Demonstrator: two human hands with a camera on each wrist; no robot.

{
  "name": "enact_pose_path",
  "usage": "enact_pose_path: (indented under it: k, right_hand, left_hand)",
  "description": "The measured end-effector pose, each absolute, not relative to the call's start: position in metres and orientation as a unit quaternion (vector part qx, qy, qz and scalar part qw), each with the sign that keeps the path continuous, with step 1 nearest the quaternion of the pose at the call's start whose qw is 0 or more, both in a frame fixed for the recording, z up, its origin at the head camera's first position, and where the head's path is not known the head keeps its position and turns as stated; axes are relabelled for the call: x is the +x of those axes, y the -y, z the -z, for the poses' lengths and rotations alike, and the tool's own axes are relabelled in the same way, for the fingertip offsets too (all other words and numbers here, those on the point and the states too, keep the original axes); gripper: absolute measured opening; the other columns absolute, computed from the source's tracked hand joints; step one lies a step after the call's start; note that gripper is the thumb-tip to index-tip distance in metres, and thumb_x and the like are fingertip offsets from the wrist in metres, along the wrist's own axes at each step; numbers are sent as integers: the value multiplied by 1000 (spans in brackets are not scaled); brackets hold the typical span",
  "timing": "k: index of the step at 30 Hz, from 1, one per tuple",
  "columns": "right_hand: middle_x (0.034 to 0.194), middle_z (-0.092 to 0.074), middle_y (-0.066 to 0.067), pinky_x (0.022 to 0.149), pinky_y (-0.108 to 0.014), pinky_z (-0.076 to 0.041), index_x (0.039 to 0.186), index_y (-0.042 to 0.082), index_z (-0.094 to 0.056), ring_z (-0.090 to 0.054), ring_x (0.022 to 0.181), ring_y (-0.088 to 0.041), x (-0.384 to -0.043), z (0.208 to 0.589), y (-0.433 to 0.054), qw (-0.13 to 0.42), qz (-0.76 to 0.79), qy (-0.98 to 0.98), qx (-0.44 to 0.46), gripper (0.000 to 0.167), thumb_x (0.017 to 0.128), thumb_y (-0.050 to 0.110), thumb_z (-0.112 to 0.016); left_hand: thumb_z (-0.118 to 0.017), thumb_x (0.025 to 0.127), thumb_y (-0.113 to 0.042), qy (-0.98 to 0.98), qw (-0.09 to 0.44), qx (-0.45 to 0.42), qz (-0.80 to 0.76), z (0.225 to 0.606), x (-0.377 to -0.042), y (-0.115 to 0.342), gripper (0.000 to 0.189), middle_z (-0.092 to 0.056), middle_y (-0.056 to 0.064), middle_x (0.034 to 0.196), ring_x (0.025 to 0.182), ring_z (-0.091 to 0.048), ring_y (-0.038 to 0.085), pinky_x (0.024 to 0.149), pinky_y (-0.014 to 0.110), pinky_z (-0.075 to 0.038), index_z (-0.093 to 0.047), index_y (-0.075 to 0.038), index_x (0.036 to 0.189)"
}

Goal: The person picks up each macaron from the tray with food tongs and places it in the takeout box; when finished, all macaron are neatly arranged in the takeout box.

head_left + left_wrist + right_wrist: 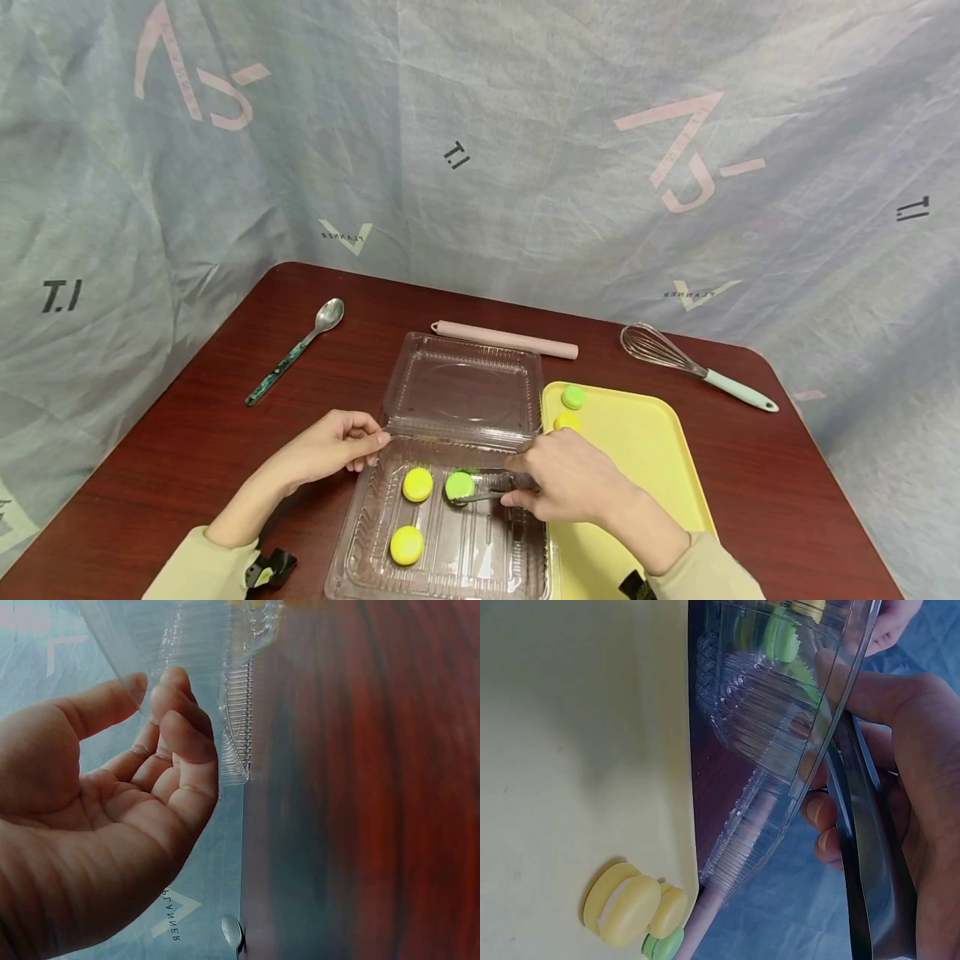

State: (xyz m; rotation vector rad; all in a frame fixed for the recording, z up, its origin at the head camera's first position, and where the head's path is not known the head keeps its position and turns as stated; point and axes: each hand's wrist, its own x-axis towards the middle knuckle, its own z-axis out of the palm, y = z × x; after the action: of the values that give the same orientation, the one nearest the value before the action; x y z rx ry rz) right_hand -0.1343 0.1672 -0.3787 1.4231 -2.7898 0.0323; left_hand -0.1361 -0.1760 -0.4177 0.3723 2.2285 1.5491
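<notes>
In the head view, my left hand point(330, 450) pinches the left rim of an open clear plastic box point(352, 550) between thumb and fingers, near its hinge. My right hand point(566, 479) grips metal tongs point(870, 847), whose tips reach into the box's near half. Right at those tips is a green macaron point(459, 484), over the box floor. Two yellow macarons lie in the box: one point(417, 483) left of the green one, another point(407, 545) closer to me. The raised lid point(465, 387) leans away at the back.
Right of the box is a yellow tray point(645, 450); a green macaron point(573, 397) and yellow macarons point(630, 911) lie at its far left corner. Behind the lid is a pink rolling pin point(506, 339). A spoon point(296, 350) lies far left, a whisk point(697, 367) far right.
</notes>
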Motion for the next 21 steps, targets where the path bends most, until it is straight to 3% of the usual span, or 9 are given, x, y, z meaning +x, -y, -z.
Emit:
enact_pose_path:
  k: [21]
  right_hand:
    - [53,-27,17,46,-25,-32,68,25,-55,-27,48,0,-134,379,-166,6,1,890,456,36,85,50,-74]
  left_hand:
    - [-64,99,-24,-797,202,127,-556,419,-137,176,28,-59,4,72,64,-53,17,58,26,-45,-63,3,93]
